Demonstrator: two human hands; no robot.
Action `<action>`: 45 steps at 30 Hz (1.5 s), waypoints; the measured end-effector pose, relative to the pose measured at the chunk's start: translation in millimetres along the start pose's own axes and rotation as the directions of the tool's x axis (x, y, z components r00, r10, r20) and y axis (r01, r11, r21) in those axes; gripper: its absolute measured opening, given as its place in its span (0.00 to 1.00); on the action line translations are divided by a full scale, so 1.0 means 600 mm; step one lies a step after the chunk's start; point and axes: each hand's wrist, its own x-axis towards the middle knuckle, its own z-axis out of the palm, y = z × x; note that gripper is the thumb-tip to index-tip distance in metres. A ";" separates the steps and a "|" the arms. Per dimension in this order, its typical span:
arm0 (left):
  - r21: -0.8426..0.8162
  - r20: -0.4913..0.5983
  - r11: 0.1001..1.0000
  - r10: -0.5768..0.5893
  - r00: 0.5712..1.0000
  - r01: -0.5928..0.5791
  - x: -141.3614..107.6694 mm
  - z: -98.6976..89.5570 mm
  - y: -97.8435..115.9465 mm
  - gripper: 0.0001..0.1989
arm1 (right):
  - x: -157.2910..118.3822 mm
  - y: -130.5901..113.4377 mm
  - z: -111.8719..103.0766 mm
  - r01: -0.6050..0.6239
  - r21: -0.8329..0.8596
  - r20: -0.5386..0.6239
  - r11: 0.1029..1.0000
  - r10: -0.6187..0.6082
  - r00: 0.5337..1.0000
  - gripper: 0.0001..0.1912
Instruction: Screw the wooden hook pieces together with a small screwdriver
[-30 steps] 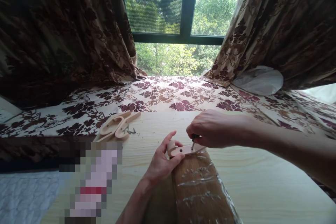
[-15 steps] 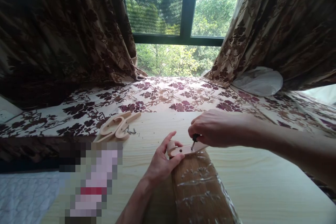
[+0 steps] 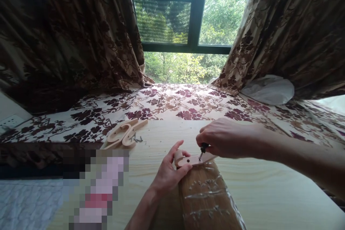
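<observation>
My left hand (image 3: pixel 172 169) grips the curled end of a pale wooden hook piece (image 3: pixel 193 160), thumb on top and fingers behind it. The piece lies on the far end of a brown block wrapped in clear plastic (image 3: pixel 208 194), and a dark hole shows near its curl. My right hand (image 3: pixel 221 138) is closed around the dark handle of a screwdriver (image 3: pixel 202 152). The screwdriver's metal shaft slants down to a screw (image 3: pixel 199 159) in the wood. Much of the handle is hidden by my fingers.
More curved wooden pieces (image 3: pixel 121 134) lie at the table's far left, with several loose screws (image 3: pixel 137 139) beside them. The pale wooden table (image 3: pixel 269 187) borders a ledge covered in floral cloth (image 3: pixel 183 100). A white plastic bag (image 3: pixel 269 90) sits by the right curtain.
The whole view has shifted slightly, so everything appears a little lower and further right. Both hands keep their holds, and the screwdriver's tip stays at the screw.
</observation>
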 end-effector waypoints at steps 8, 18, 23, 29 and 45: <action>-0.027 0.002 1.000 -0.009 1.000 0.009 0.000 0.000 -0.006 0.33 | 0.010 0.005 0.018 -0.084 0.054 -0.037 0.995 0.086 0.996 0.09; -0.036 -0.010 0.999 -0.017 1.000 0.016 0.000 0.000 -0.001 0.33 | 0.001 -0.001 -0.004 -0.041 0.019 -0.003 0.999 0.042 0.999 0.10; -0.036 -0.017 0.999 -0.029 0.999 0.029 -0.001 0.001 0.001 0.33 | 0.008 0.002 0.011 -0.013 0.036 -0.031 0.999 0.015 0.999 0.10; -0.038 -0.018 0.999 -0.032 0.999 0.032 -0.001 0.003 0.004 0.34 | 0.008 0.002 0.008 -0.122 0.004 -0.014 0.993 0.122 0.992 0.08; 0.004 -0.014 1.000 -0.015 1.000 0.015 0.001 -0.001 -0.005 0.33 | 0.014 -0.001 0.008 -0.093 -0.007 0.009 0.996 0.093 0.996 0.08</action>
